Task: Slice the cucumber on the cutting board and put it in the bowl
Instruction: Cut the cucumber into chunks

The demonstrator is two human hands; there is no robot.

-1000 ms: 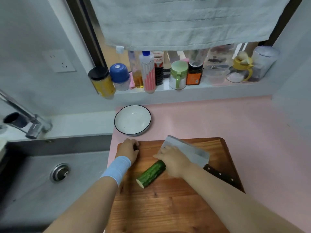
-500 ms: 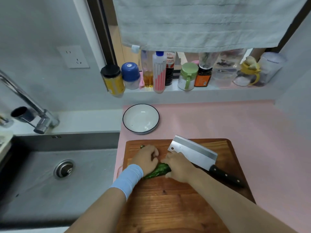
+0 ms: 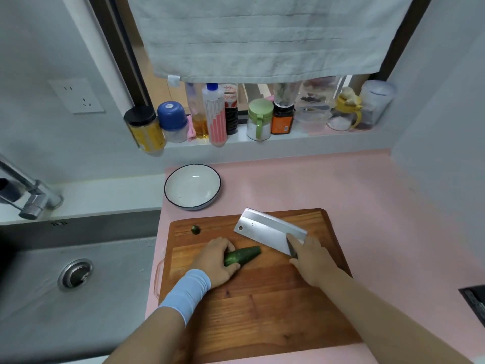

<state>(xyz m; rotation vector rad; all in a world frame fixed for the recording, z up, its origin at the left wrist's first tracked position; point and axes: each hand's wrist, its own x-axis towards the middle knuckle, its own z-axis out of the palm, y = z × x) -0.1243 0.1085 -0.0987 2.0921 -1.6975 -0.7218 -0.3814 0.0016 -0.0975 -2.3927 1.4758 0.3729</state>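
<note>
A dark green cucumber lies on the wooden cutting board, pointing up and to the right. My left hand grips its near end, fingers curled over it. My right hand holds the handle of a cleaver, whose wide steel blade lies to the right of the cucumber, apart from it. A small cut cucumber end sits at the board's far left corner. A white bowl with a dark rim stands empty behind the board.
A steel sink and its tap lie left of the pink counter. Several jars and bottles line the window ledge under a hanging grey towel. A dark object shows at the right edge.
My right hand has left the cucumber and taken the cleaver's handle, lifting the blade slightly to the right. My left hand has slid onto the cucumber's near end. The camera view has shifted.
</note>
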